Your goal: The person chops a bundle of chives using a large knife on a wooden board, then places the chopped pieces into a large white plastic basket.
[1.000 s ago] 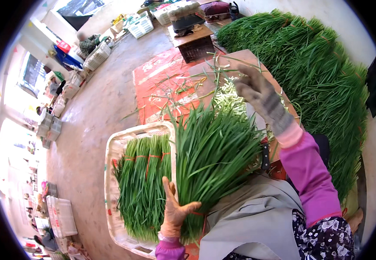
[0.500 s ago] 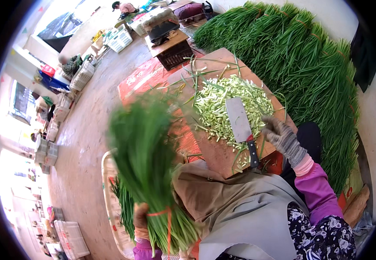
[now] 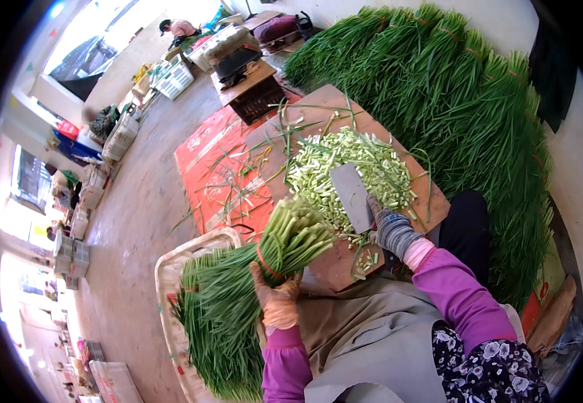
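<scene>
My left hand, in a brown and orange glove, grips a bunch of chives tied with an orange band. The bunch's pale cut ends point up and right toward the chopping board, and its leaves trail down left over the crate. In a grey knitted glove, my right hand closes around the handle of a cleaver; the glove hides most of the handle. The broad blade lies over a heap of short chopped stalk pieces on the board.
At my left stands a pale plastic crate with more chives in it. Tied chive bunches are piled along the right wall. A red sheet with scattered leaves lies beyond the board, near a small wooden table. Other people sit farther off.
The bunch has swung over, so its cut ends now face the board instead of pointing down near my lap. My right hand, open beside the cleaver before, has taken its handle.
</scene>
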Available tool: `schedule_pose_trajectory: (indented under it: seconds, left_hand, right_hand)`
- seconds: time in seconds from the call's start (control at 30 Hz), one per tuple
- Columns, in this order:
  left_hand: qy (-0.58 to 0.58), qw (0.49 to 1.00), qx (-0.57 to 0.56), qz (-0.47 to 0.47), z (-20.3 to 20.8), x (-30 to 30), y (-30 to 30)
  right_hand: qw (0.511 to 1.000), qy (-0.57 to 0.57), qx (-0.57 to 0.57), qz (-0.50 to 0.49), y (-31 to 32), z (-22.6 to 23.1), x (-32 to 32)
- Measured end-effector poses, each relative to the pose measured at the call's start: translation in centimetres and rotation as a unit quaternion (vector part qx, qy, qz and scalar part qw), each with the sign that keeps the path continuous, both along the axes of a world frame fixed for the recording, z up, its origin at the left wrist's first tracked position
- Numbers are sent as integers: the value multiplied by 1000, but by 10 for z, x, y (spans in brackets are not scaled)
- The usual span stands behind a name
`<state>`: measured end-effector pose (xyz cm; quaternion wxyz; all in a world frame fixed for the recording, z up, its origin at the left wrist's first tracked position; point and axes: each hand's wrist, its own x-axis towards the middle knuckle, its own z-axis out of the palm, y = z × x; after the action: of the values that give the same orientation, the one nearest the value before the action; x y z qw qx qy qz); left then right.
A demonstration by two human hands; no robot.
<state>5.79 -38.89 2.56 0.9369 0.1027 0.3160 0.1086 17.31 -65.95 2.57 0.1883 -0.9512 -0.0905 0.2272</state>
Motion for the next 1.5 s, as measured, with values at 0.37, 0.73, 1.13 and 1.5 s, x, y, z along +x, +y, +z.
schedule_pose_trajectory:
  seconds: [0.37,0.73,1.13,1.5]
  left_hand:
    - [173,955,136,-199,4,-16,-10]
    - [-34,492,830,-260,87,-18,-11]
    - [107,13,923,-368,17,71,-61]
    - [207,-71,876,-431,9,105,-76]
  right_hand:
    - [991,-71,104,-38,-28,-30,-3]
    - [999,-41,1,3,-18,-12,-6]
    - [999,8,-44,-16,-11,-10,-13]
    - [997,6,14,-74,-18,-22,-15]
